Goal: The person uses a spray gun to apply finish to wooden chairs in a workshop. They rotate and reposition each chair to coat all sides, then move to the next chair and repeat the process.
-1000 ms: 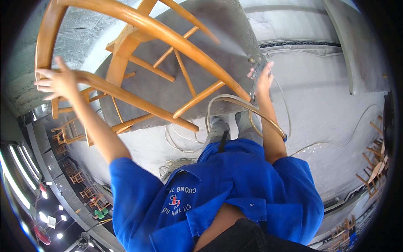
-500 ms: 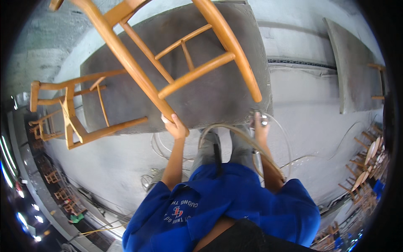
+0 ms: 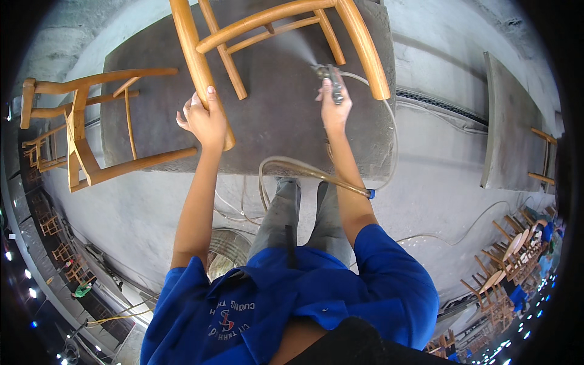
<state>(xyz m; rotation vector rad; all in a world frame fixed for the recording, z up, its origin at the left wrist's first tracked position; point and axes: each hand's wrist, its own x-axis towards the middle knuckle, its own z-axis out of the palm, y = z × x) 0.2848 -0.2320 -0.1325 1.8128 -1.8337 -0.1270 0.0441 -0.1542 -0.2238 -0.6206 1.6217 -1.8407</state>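
Observation:
A wooden chair frame lies on a dark grey work table at the top. My left hand grips one of its legs near the lower end. My right hand holds a metal spray gun pointed up and left at the frame, with a faint mist at its nozzle. A clear hose loops from the gun down past my right forearm to a blue fitting.
A second wooden chair frame lies at the table's left edge. A grey board with another frame stands at the right. Rows of finished chairs fill the lower right. A metal bucket sits by my legs.
The chair frame has swung up and away to the table's top. My left hand slid to a leg's lower end. My right hand rose and now sprays at the frame.

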